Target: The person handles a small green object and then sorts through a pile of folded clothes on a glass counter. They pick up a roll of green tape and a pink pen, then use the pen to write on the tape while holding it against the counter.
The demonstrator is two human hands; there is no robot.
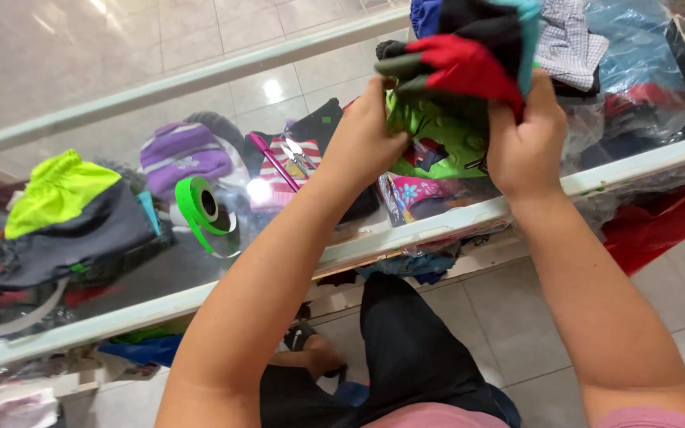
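Left hand (364, 133) and right hand (526, 136): both clamped on a folded bundle of red, black, dark green and teal fabric (461, 49), held between them above the glass-topped display counter (200, 79). Bright green printed cloth (438, 139) lies just beneath the bundle. On the glass: roll of neon green tape (198, 204), scissors (299, 156), yellow-and-grey shorts (69, 218), purple striped knit hat (184, 154) inside the case.

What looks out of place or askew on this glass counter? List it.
A roll of bright green tape stands on edge on the glass counter, a loose strip trailing from it. Beside it, metal scissors lie open. Both hands, left hand and right hand, grip a bundle of folded colourful garments.
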